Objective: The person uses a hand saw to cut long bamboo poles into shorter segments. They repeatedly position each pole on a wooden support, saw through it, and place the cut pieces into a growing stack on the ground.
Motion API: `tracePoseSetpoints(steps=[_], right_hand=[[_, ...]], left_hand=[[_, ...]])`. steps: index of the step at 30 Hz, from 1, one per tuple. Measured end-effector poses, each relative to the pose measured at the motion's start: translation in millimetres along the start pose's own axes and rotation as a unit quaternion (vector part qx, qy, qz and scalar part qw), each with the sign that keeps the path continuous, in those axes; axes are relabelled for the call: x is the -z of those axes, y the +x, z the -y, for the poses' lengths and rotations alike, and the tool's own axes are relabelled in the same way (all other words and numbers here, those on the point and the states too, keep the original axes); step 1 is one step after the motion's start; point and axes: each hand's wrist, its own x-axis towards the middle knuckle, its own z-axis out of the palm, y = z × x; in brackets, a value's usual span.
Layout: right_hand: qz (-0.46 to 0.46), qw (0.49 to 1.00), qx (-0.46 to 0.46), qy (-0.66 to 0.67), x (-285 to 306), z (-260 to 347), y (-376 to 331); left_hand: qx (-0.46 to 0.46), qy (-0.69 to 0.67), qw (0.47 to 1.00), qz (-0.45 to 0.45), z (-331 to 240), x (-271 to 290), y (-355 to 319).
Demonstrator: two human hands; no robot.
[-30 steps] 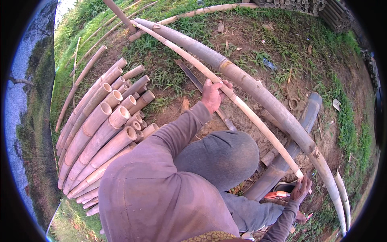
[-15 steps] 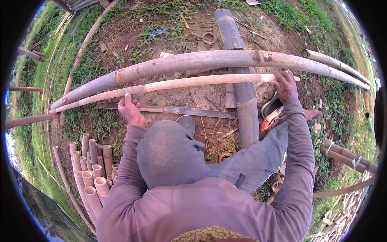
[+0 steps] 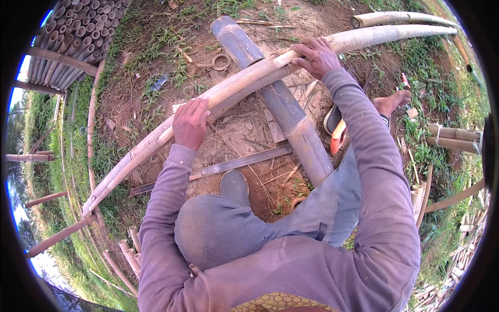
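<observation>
My left hand (image 3: 191, 124) grips a long pale split bamboo strip (image 3: 156, 140) near its middle. My right hand (image 3: 315, 55) holds the same strip farther along to the right. The strip lies against a thicker pale bamboo pole (image 3: 374, 35) and crosses a dark grey bamboo log (image 3: 275, 99) on the ground. A flat dark bamboo slat (image 3: 234, 164) lies on the dirt below my left hand. My knee in grey trousers (image 3: 218, 229) is bent beneath my arms, and a bare foot (image 3: 392, 101) rests to the right by an orange sandal (image 3: 337, 136).
A stack of cut bamboo poles (image 3: 78, 41) shows its ends at the top left. More bamboo pieces (image 3: 452, 134) lie at the right, and short cut tubes (image 3: 127, 249) at the lower left. A small ring (image 3: 221, 61) lies on the dirt. Grass surrounds the bare patch.
The view has swung round, so the strip now runs diagonally up to the right. Both hands still hold the strip, which now crosses over the dark log.
</observation>
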Motion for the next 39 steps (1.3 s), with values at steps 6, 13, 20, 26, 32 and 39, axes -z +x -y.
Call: tracePoseSetpoints(steps=[6, 13, 20, 26, 32, 39], right_hand=[[-0.225, 0.863, -0.447, 0.074, -27.7, 9.8, -148.4], [-0.005, 0.674, -0.715, 0.186, -38.7, 84.1, -222.6], [-0.231, 0.674, -0.65, 0.264, -35.3, 78.5, -270.5], [-0.235, 0.796, -0.406, 0.383, 103.2, 107.4, -319.7], [-0.168, 0.835, -0.366, 0.375, 145.4, 98.7, -362.5], [-0.165, 0.832, -0.338, 0.408, 125.6, 85.2, -363.8]], left_hand=[[-0.001, 0.016, 1.0, 0.002, -9.4, -1.4, 7.7], [-0.006, 0.026, 0.999, 0.022, 4.6, -2.9, -0.9], [0.016, 0.058, 0.997, 0.049, -0.2, 7.8, 16.2], [0.033, 0.051, 0.996, 0.063, 1.9, 11.0, 17.8], [0.047, 0.043, 0.996, 0.069, -7.4, 13.8, 25.1], [0.062, 0.051, 0.993, 0.083, 4.9, 3.0, 26.2]])
